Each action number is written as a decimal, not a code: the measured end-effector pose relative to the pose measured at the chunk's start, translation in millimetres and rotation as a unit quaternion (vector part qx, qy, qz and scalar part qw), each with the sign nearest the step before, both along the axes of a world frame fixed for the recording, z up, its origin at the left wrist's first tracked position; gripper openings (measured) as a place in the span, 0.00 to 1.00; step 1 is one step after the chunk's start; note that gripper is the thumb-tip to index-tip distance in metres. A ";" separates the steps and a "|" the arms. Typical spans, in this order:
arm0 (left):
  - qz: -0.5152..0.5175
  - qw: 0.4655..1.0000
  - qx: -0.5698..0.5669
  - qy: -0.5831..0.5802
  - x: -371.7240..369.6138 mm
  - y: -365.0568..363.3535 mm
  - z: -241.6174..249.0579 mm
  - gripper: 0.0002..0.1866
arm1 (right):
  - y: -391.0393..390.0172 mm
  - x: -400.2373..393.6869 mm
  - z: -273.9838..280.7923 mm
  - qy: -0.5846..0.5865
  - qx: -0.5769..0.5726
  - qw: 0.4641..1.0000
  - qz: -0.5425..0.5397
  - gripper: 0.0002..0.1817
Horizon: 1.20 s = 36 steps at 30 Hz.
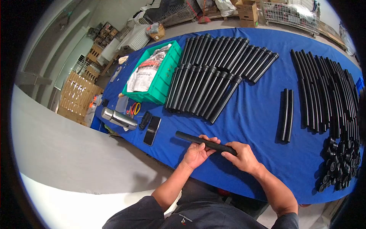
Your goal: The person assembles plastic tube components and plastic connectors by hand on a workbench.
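Both hands hold one black plastic tube point(187, 136) above the front part of the blue cloth. My left hand point(199, 152) cups its middle from below, fingers wrapped round it. Around its right end my right hand point(242, 155) is closed, so that end is hidden. The tube's left end sticks out bare. Two more black tubes point(288, 114) lie side by side to the right of my hands. Beyond my hands, several tubes with wider collars or caps at their far ends point(206, 82) lie in two rows.
A green crate point(173, 63) holding newspaper point(146, 72) stands at the back left. Near it are a steel flask point(120, 118), scissors point(134, 108) and a phone point(152, 131). At the right lie several plain tubes point(316, 91) and a heap of black caps point(337, 168).
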<state>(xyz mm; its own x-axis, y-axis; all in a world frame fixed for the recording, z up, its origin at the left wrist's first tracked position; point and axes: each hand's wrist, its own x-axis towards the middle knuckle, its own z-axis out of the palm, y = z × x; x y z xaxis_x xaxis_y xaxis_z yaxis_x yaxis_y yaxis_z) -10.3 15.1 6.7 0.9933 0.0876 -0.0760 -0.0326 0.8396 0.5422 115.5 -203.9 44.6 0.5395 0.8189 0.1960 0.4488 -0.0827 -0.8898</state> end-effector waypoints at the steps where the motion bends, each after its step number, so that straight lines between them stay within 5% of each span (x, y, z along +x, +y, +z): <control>1: 0.002 1.000 0.001 0.005 0.8 -1.2 2.0 0.14 | 1.1 -0.6 -3.9 -0.062 0.035 0.997 -0.019 0.19; 5: -0.003 1.000 -0.002 -0.002 -1.1 2.8 -5.7 0.15 | -2.5 -1.4 0.1 -0.075 0.045 0.996 -0.011 0.19; 8: -0.009 1.000 0.000 -0.007 -1.6 3.2 -5.6 0.15 | -3.6 6.1 20.6 0.245 -0.102 0.963 0.050 0.20; 11: 0.001 1.000 0.006 0.013 0.4 1.3 -0.9 0.15 | 0.7 -5.1 -8.2 -0.188 0.031 0.981 -0.028 0.19; 12: -0.001 1.000 0.001 0.010 0.1 1.2 -1.9 0.15 | 0.2 -6.5 -8.8 -0.209 0.023 0.977 -0.029 0.20; 18: 0.002 1.000 0.015 0.010 -0.1 -0.7 -0.9 0.15 | -1.7 2.7 0.1 0.128 -0.023 0.991 0.027 0.20; 21: 0.001 1.000 0.008 0.008 1.3 -0.8 -0.5 0.15 | 1.1 -5.4 -5.7 -0.130 0.024 0.990 -0.043 0.18; 27: 0.000 1.000 0.007 0.015 1.4 -2.2 4.0 0.13 | -2.4 3.6 4.9 0.144 -0.022 0.989 -0.004 0.18; 30: 0.003 1.000 -0.001 0.013 1.3 -0.9 1.9 0.14 | 1.5 -5.0 -1.6 -0.138 0.030 0.989 -0.041 0.18; 33: 0.001 1.000 -0.007 0.000 0.3 0.6 -1.8 0.15 | -3.4 1.4 16.3 0.129 -0.068 0.989 0.007 0.18; 36: 0.007 1.000 0.000 0.015 1.0 -1.5 2.7 0.14 | -0.4 -0.1 -1.1 0.032 0.023 0.999 -0.016 0.18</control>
